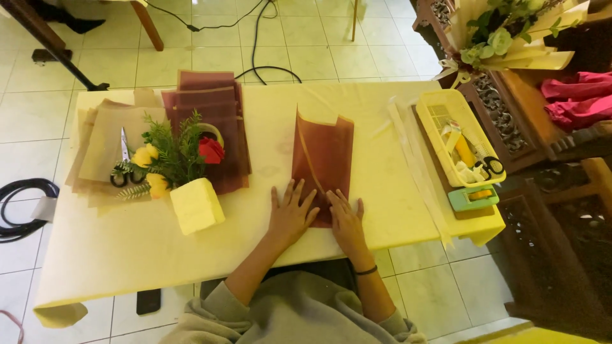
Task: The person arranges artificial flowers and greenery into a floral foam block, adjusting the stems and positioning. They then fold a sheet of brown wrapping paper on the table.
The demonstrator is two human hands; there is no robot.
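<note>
Maroon translucent paper sheet point(323, 156), folded, both hands flat: left hand point(290, 213), right hand point(345, 221).

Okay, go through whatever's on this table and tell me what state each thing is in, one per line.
Left hand: flat, fingers spread, pressing the paper's near edge.
Right hand: flat on the same edge.
Brown wrapping sheet: folded, far edge lifting off the table.
Stack of maroon sheets: lying flat, fanned.
Scissors: closed, on the tan sheets.
Flower bundle: lying on its side.
Yellow basket: upright, filled with tools.
</note>
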